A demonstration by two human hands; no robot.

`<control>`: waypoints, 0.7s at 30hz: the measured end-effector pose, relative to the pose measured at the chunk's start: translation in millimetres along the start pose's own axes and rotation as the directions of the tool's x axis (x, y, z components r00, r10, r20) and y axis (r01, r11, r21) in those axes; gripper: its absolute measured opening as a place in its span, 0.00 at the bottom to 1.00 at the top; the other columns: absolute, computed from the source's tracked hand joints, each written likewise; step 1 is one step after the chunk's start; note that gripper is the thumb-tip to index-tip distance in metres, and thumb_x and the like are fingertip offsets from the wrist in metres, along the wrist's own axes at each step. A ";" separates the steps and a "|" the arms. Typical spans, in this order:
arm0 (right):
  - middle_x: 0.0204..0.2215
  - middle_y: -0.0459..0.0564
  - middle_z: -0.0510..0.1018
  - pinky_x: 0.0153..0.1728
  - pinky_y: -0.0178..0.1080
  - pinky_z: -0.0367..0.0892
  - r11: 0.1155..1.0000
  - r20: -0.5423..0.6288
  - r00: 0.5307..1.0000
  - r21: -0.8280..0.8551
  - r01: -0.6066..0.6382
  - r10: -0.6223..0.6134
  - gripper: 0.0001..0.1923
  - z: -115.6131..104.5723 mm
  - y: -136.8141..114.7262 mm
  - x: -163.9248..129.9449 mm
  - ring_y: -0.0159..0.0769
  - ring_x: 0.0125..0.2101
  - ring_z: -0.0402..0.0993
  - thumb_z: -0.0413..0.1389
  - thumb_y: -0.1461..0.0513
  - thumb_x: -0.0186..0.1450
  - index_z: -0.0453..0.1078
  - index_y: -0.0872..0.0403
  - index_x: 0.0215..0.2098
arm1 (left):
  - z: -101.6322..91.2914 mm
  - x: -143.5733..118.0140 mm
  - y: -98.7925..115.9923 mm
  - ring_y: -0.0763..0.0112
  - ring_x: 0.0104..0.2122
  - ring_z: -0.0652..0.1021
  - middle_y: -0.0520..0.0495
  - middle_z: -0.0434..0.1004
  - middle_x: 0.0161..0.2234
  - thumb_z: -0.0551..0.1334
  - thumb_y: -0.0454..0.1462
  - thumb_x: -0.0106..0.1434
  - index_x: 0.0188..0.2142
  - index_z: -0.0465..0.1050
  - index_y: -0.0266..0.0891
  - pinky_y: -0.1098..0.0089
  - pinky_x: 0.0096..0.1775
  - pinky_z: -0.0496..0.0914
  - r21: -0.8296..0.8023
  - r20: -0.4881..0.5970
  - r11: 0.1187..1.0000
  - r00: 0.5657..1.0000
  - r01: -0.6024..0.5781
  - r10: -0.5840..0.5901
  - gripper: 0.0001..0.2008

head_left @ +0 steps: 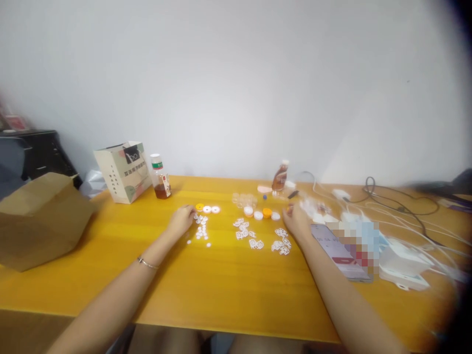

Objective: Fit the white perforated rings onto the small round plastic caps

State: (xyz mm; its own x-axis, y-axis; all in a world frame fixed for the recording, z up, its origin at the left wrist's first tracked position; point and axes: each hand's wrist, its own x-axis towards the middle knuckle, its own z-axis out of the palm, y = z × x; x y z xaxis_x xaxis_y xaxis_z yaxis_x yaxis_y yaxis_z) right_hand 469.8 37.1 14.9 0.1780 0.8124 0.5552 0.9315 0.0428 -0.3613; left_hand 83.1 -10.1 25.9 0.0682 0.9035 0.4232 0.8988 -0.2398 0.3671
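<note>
The desk is showing a bright orange-yellow with faint wood grain. Small white pieces are lying scattered on it, and white pieces with a cut-out pattern are lying further right. Round discs are showing white and one orange. The bottle is showing a green-and-white label and brown liquid. The bag is looking cream with a black patch and dark lettering. The box is plain brown. The cables are running white and black. The wall is looking white.
</note>
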 end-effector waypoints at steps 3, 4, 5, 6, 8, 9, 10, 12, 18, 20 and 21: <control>0.26 0.49 0.71 0.29 0.36 0.58 1.000 -0.005 1.000 0.017 0.011 -0.011 0.14 2.2 1.6 0.3 0.38 0.29 0.67 0.48 0.58 0.58 0.61 0.57 0.40 | -0.3 -12.7 31.1 0.68 0.33 0.71 0.46 0.71 0.31 0.52 0.35 0.59 0.31 0.68 0.39 0.70 0.36 0.65 -0.182 0.057 0.958 0.970 -0.222 0.236 0.07; 0.26 0.49 0.71 0.29 0.36 0.58 1.000 -0.007 1.000 0.023 0.014 -0.014 0.14 2.5 1.8 0.2 0.38 0.30 0.68 0.48 0.58 0.58 0.61 0.57 0.39 | 0.5 -18.7 42.5 0.69 0.32 0.71 0.47 0.71 0.31 0.53 0.36 0.59 0.31 0.68 0.39 0.70 0.36 0.65 -0.229 0.111 0.923 0.934 -0.309 0.341 0.07; 0.26 0.49 0.71 0.29 0.36 0.59 0.999 -0.007 1.000 0.029 0.015 -0.015 0.14 2.7 1.8 0.1 0.38 0.30 0.68 0.48 0.58 0.58 0.62 0.57 0.39 | 1.7 -24.9 53.3 0.69 0.33 0.71 0.47 0.71 0.31 0.53 0.37 0.60 0.32 0.68 0.39 0.70 0.37 0.65 -0.260 0.161 0.882 0.883 -0.393 0.441 0.07; 0.26 0.49 0.71 0.30 0.36 0.59 0.999 -0.008 1.000 0.032 0.015 -0.014 0.14 2.8 1.8 0.0 0.38 0.30 0.68 0.47 0.58 0.58 0.62 0.57 0.39 | 3.1 -30.9 62.8 0.70 0.34 0.71 0.47 0.70 0.32 0.52 0.37 0.60 0.33 0.68 0.39 0.70 0.38 0.65 -0.274 0.198 0.846 0.834 -0.458 0.515 0.07; 0.26 0.49 0.72 0.30 0.37 0.59 0.999 -0.010 1.000 0.036 0.013 -0.013 0.14 2.7 1.4 -0.1 0.38 0.30 0.68 0.48 0.58 0.58 0.62 0.57 0.39 | 5.7 -40.7 76.2 0.70 0.33 0.71 0.48 0.70 0.32 0.52 0.37 0.61 0.33 0.67 0.39 0.71 0.36 0.65 -0.288 0.266 0.806 0.765 -0.518 0.586 0.07; 0.26 0.49 0.72 0.30 0.37 0.59 0.999 -0.011 1.000 0.038 0.015 -0.015 0.14 2.6 1.1 -0.1 0.38 0.30 0.68 0.47 0.58 0.58 0.62 0.57 0.39 | 6.6 -43.9 79.7 0.71 0.32 0.71 0.48 0.70 0.32 0.52 0.37 0.61 0.32 0.67 0.39 0.71 0.35 0.65 -0.292 0.294 0.800 0.747 -0.525 0.597 0.07; 0.26 0.49 0.72 0.30 0.37 0.59 0.999 -0.012 1.000 0.040 0.020 -0.020 0.14 2.6 0.9 -0.1 0.38 0.30 0.68 0.47 0.58 0.58 0.63 0.57 0.39 | 7.1 -45.5 81.1 0.71 0.32 0.71 0.48 0.70 0.32 0.52 0.38 0.61 0.33 0.67 0.39 0.72 0.35 0.65 -0.298 0.312 0.801 0.740 -0.520 0.596 0.07; 0.27 0.50 0.72 0.30 0.37 0.60 0.999 -0.012 0.999 0.042 0.032 -0.032 0.14 2.8 0.6 0.1 0.38 0.30 0.68 0.47 0.58 0.58 0.63 0.57 0.38 | 7.1 -43.6 77.9 0.71 0.32 0.71 0.48 0.70 0.32 0.53 0.40 0.60 0.35 0.67 0.39 0.72 0.35 0.65 -0.304 0.303 0.817 0.763 -0.490 0.571 0.08; 0.25 0.50 0.71 0.30 0.37 0.60 0.998 -0.015 0.999 0.037 0.044 -0.043 0.14 5.0 0.0 0.4 0.38 0.29 0.68 0.47 0.58 0.58 0.64 0.58 0.38 | 5.7 -6.6 28.9 0.64 0.40 0.70 0.44 0.71 0.36 0.51 0.39 0.61 0.37 0.67 0.39 0.63 0.45 0.63 -0.210 -0.034 0.950 0.973 -0.231 0.229 0.10; 0.26 0.50 0.71 0.30 0.37 0.60 0.998 -0.011 0.998 0.038 0.056 -0.056 0.14 5.6 -0.2 0.3 0.38 0.29 0.68 0.47 0.58 0.58 0.64 0.58 0.38 | 8.4 6.8 6.4 0.60 0.44 0.70 0.43 0.71 0.38 0.54 0.39 0.58 0.36 0.68 0.38 0.60 0.48 0.61 -0.229 -0.069 0.972 0.997 -0.057 0.042 0.09; 0.26 0.50 0.71 0.30 0.37 0.60 0.997 -0.008 0.998 0.038 0.062 -0.062 0.14 5.8 -0.3 0.3 0.38 0.29 0.68 0.47 0.58 0.58 0.64 0.58 0.38 | 10.7 12.3 -3.6 0.59 0.45 0.69 0.42 0.71 0.40 0.55 0.38 0.57 0.38 0.68 0.38 0.58 0.49 0.59 -0.240 -0.064 0.970 0.998 -0.025 0.010 0.10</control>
State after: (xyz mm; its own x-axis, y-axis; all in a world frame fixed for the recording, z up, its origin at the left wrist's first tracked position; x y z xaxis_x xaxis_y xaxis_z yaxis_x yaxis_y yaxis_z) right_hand 467.7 40.7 10.8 0.1229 0.8036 0.5823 0.9281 0.1148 -0.3543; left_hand 85.3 5.7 20.9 0.0494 0.8767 0.4786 0.7666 -0.3404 0.5444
